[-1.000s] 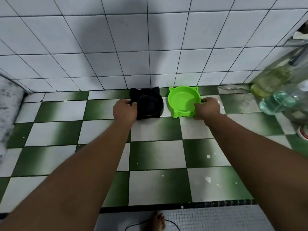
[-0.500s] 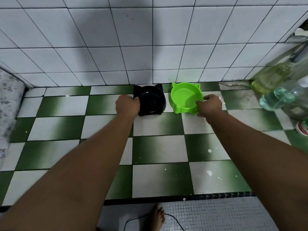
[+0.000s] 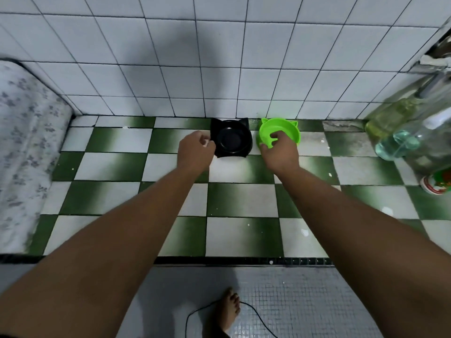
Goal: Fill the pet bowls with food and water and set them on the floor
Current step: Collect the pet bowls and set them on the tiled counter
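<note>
The green-and-white checkered tiled ledge carries a black cat-eared bowl and a green cat-eared bowl just beside each other at the wall, with clear bottles at its right end.

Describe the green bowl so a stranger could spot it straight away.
Find where the white tiled wall meets the checkered tiles. Two cat-eared bowls sit there side by side. The green bowl is the right one, bright lime, beside the black bowl.

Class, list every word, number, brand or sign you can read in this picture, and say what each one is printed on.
No text here can be read.
Red-and-green label at the right edge: there is print, but it is too blurred to read.
Black bowl and green bowl: no lettering visible.
</note>
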A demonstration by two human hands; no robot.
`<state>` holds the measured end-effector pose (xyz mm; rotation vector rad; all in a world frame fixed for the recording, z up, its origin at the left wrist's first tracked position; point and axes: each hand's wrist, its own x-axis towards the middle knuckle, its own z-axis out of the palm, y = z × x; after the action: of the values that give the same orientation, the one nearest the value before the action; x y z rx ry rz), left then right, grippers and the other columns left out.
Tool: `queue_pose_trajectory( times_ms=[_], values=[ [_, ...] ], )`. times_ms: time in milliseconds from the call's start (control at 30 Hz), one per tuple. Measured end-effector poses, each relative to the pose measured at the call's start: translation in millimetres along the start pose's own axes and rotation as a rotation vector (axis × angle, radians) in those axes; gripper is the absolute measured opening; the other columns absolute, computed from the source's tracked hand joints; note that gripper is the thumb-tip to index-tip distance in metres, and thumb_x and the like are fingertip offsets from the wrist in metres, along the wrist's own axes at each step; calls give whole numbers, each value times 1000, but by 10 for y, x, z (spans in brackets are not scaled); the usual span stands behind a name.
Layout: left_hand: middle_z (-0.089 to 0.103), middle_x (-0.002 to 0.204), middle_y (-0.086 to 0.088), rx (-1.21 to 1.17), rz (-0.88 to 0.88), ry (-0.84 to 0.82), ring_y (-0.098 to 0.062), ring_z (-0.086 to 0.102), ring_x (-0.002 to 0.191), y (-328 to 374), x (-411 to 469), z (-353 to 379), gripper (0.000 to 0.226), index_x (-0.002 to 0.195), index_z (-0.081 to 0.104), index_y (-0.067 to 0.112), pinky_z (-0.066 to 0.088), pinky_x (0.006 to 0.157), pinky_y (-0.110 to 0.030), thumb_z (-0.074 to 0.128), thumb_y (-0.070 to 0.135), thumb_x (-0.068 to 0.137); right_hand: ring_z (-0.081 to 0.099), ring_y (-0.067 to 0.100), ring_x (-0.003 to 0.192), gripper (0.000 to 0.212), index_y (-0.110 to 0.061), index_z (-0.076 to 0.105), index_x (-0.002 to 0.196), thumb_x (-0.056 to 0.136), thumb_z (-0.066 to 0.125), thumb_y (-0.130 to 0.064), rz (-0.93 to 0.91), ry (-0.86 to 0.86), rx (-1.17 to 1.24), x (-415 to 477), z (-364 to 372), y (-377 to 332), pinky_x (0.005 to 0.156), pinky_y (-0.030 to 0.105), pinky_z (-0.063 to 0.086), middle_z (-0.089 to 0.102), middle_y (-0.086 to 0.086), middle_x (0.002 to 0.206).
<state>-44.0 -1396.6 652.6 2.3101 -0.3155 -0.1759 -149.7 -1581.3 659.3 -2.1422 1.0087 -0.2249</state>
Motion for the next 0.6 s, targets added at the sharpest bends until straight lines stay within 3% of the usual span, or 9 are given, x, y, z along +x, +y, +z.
queue_pose_trajectory(
  times_ms=[267,433,600],
  values=[
    [67,104,6,16,43,22,-10,62,93,-360,-403,-742,24,116,69,17,44,82,-23,63,28,96,63,27,110,44,-11,60,127,88,68,-29,-274,-76,3,-640,326,-628,91,30,47,69,11,118],
    [71,96,4,-1,12,119,-14,66,90,-768,-819,-1529,20,106,73,15,46,79,-23,65,26,92,65,22,104,41,-16,59,128,90,67,-31,-366,-177,26,-1274,664,-1091,86,24,44,65,8,124],
    [68,94,6,-26,-65,229,-9,60,85,-1316,-1488,-2423,15,105,72,17,46,76,-20,64,25,94,68,24,97,45,-18,58,130,89,67,-35,-497,-266,7,-2165,1123,-1597,90,31,50,64,5,129]
  ],
)
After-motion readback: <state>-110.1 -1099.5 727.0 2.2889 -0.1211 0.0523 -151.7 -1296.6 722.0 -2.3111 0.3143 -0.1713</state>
